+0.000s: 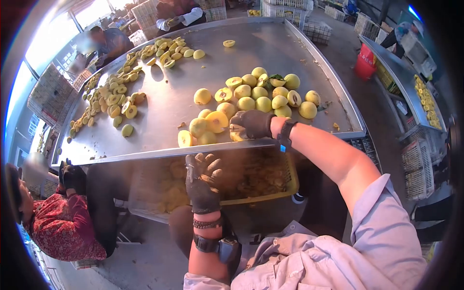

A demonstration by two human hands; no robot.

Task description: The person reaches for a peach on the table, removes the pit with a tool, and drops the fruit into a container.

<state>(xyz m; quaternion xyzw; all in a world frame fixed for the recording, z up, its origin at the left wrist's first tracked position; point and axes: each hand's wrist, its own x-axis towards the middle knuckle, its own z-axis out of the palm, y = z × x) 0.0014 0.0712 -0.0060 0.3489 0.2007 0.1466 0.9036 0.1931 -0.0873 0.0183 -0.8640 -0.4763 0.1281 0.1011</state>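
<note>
Dark-gloved right hand (251,124) centre frame, fingers curled on probably a yellow fruit (236,136), left hand (203,185) below, fingers open and spread.

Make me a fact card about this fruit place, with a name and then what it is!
left hand: dark glove, open, off the table
right hand: dark glove, closed on yellow fruit
table: shiny metal
near pile: whole and cut fruit
far-left pile: many cut pieces
crate: below table edge
neighbour: red patterned top
</note>
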